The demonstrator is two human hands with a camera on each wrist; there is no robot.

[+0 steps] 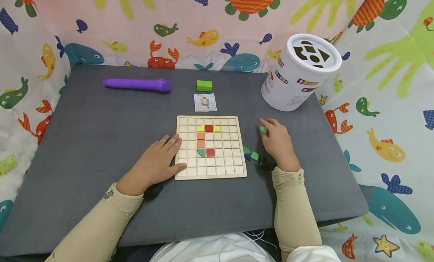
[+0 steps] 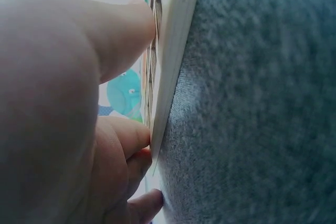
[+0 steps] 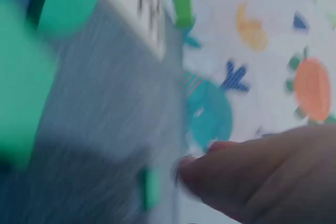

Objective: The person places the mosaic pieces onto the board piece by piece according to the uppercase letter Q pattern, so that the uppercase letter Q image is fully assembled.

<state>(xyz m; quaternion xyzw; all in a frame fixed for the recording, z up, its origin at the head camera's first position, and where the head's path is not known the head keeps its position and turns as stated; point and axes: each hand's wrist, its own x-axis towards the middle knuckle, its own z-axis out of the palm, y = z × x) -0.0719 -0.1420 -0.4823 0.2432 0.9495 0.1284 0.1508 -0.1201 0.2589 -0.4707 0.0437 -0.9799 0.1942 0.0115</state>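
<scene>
A wooden grid board (image 1: 227, 171) holds yellow, red, orange and green pieces, among them a red square (image 1: 209, 128) and a green quarter-round (image 1: 201, 152). My left hand (image 1: 159, 160) rests on the board's left edge, its fingers and thumb spread. Right of the board, my right hand (image 1: 278, 143) is lowered with its fingers around a small green block (image 1: 263, 129). In the blurred right wrist view, that green block (image 3: 151, 187) shows a little apart from the fingertips (image 3: 191, 177). Nearer the board lie a green square (image 1: 254, 156), a green rounded piece (image 1: 246, 150) and a blue piece (image 1: 248, 157).
Behind the board lies a small printed pattern card (image 1: 205, 102), with a bright green block (image 1: 204, 86) beyond it. A purple stick (image 1: 137, 85) lies at the back left. The white tub (image 1: 295, 85) with cut-out shapes in its lid stands at the back right of the grey table (image 1: 84, 141).
</scene>
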